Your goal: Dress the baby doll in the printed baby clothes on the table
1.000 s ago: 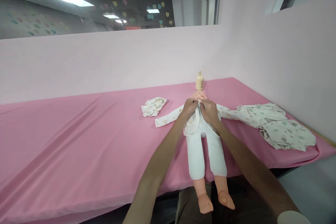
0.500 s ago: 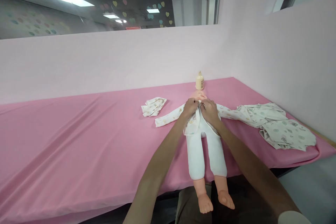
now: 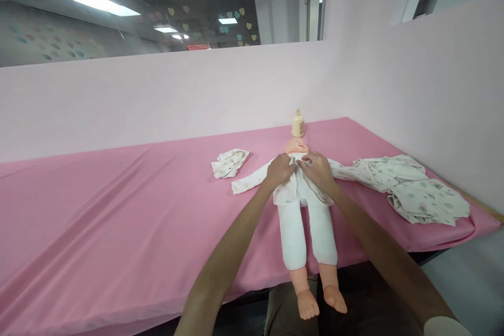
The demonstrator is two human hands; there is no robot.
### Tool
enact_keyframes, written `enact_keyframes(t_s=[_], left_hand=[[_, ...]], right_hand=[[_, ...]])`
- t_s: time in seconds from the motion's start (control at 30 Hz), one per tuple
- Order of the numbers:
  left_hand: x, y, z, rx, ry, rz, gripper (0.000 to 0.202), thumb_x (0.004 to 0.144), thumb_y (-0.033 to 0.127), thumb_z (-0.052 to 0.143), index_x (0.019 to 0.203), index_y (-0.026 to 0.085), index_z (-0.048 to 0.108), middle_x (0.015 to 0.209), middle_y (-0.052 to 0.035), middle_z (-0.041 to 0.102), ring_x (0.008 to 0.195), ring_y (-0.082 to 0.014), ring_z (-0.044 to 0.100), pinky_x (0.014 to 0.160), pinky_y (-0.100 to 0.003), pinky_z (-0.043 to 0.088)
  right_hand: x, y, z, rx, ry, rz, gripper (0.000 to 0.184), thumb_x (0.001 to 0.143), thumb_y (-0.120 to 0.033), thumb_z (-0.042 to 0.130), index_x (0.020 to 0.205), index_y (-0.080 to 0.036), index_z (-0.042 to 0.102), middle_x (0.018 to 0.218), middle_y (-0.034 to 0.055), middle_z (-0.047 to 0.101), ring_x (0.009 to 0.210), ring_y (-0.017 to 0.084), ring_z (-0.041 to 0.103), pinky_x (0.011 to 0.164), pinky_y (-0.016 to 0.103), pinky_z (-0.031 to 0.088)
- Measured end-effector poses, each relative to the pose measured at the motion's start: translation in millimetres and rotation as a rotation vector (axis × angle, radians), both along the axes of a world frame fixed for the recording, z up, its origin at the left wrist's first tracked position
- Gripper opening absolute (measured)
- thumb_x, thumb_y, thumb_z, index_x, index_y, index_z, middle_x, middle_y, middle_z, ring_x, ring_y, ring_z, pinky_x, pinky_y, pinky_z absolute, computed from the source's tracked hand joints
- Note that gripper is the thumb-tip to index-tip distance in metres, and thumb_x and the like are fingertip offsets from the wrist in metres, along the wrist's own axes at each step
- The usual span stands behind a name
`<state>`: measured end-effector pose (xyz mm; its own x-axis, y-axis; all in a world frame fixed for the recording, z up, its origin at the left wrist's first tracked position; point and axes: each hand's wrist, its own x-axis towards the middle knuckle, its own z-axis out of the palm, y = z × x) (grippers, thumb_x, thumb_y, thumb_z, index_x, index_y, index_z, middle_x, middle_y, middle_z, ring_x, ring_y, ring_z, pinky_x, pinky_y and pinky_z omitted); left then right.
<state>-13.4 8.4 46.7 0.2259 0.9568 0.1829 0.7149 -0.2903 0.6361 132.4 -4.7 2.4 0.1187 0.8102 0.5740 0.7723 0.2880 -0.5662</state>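
Observation:
A baby doll (image 3: 305,231) lies on its back on the pink table (image 3: 118,205), head towards the wall, bare feet hanging over the near edge. It wears white trousers and a printed white jacket (image 3: 252,178) with sleeves spread out. My left hand (image 3: 279,169) and my right hand (image 3: 318,168) meet at the doll's chest just under its chin. Both have fingers closed, pinching the two front edges of the jacket together.
A small cream bottle (image 3: 298,124) stands behind the doll's head near the wall. A folded printed cloth (image 3: 229,161) lies to the left, and a heap of printed baby clothes (image 3: 409,189) to the right. Pale pink walls close the back and right.
The hands have stayed at the doll's chest, shifting a little on the jacket's front. The head camera tilted slightly, so the scene sits a bit lower.

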Motion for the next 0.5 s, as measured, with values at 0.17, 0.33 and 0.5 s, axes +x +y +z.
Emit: enact_keyframes(t_s=[0.17, 0.33, 0.5], left_hand=[[-2, -22, -1.5, 0.092, 0.245, 0.012, 0.021, 0.080, 0.020, 0.047, 0.061, 0.021, 0.040, 0.066, -0.0036, 0.055, 0.069, -0.0186, 0.054, 0.058, -0.028, 0.030], [3, -23, -8.0, 0.146, 0.196, 0.079, 0.017, 0.084, 0.019, 0.043, 0.068, 0.020, 0.048, 0.073, -0.0036, 0.060, 0.073, -0.0192, 0.056, 0.061, -0.028, 0.032], [10, -27, -19.9, 0.309, 0.162, 0.168, 0.019, 0.093, 0.021, 0.038, 0.091, 0.018, 0.057, 0.096, -0.0076, 0.066, 0.091, -0.0216, 0.059, 0.072, -0.030, 0.038]], right_hand=[[-6, -14, 8.9, -0.067, -0.088, 0.002, 0.020, 0.077, -0.036, 0.061, 0.084, -0.019, 0.067, 0.098, 0.0068, 0.068, 0.095, 0.023, 0.057, 0.087, 0.035, 0.037], [-7, -21, 14.6, -0.159, -0.149, -0.059, 0.011, 0.077, -0.026, 0.055, 0.074, -0.018, 0.062, 0.083, 0.0061, 0.066, 0.078, 0.020, 0.055, 0.070, 0.030, 0.035], [-1, -20, 14.9, -0.200, -0.008, -0.093, 0.020, 0.080, -0.020, 0.045, 0.061, -0.020, 0.052, 0.061, 0.0011, 0.058, 0.058, 0.015, 0.046, 0.057, 0.028, 0.025]])
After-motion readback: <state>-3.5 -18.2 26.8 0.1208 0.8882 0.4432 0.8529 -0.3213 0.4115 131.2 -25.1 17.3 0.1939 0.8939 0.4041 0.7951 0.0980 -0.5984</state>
